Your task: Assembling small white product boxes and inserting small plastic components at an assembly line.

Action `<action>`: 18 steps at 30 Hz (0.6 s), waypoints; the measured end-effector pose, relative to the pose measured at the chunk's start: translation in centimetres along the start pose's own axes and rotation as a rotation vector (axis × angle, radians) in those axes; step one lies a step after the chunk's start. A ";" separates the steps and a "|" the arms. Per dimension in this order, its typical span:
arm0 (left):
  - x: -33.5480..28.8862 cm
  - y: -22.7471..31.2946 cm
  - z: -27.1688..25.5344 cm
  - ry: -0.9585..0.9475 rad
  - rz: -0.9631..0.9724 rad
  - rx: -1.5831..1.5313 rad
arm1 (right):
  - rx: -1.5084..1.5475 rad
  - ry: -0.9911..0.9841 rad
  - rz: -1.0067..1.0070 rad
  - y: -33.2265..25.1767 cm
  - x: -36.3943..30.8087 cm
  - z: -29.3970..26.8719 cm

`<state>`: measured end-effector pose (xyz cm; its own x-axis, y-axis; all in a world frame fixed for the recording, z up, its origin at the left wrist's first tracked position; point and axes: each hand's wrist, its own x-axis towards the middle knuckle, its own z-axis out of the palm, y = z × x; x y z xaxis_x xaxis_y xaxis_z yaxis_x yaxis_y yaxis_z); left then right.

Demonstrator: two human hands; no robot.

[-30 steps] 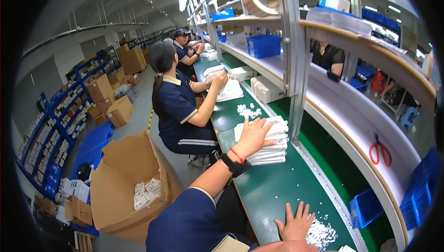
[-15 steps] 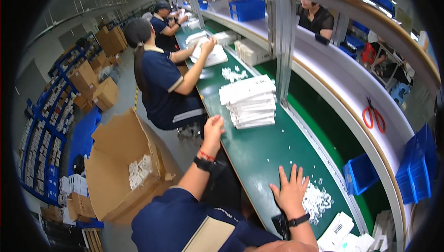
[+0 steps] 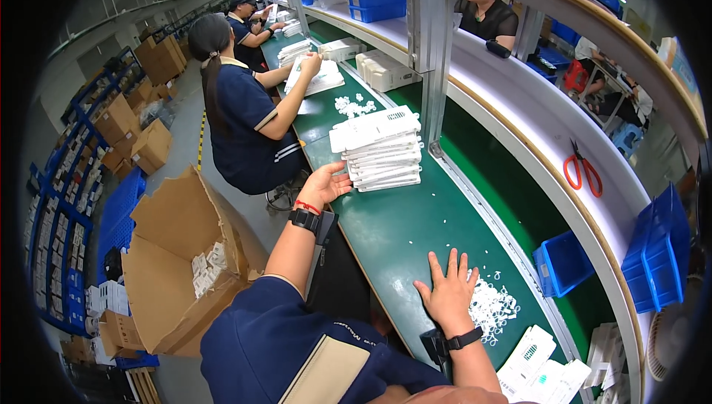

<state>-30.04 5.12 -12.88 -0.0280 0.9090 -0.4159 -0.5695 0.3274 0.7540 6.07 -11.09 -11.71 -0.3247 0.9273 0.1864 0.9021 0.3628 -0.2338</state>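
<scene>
My left hand (image 3: 326,183) is at the near-left side of a stack of flat white boxes (image 3: 380,158), fingers stretched toward its lower edge and holding nothing; whether the fingertips touch it I cannot tell. Palm down, my right hand (image 3: 449,296) rests on the green tabletop (image 3: 400,244) with its fingers spread. Just right of it lies a loose pile of small white ring-shaped pieces (image 3: 493,310). A few more flat white boxes (image 3: 530,352) lie near my right forearm.
A large open carton (image 3: 167,278) with white pieces inside stands left of the table. Beside me, a co-worker (image 3: 241,107) handles white items. Red-handled scissors (image 3: 582,170) lie on the shelf ledge. Blue bins (image 3: 564,263) sit at the right.
My left hand has gone from curled fingers to stretched ones and come up against or close to the stack. My right hand stays flat beside the pile. The whole view has shifted slightly.
</scene>
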 end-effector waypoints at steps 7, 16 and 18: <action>0.5 0.9 1.0 -0.227 -0.169 -0.003 | 0.013 0.017 0.000 0.1 0.2 -0.2; 1.7 1.0 2.2 -0.166 -0.151 0.038 | 0.025 0.012 -0.004 0.0 0.5 -0.2; 2.5 0.6 2.3 -0.159 -0.131 0.064 | 0.026 0.026 -0.001 -0.1 0.4 -0.3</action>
<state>-28.60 8.12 -12.30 0.1761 0.8850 -0.4310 -0.5064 0.4569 0.7313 5.93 -10.78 -11.27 -0.3175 0.9244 0.2114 0.8941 0.3661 -0.2579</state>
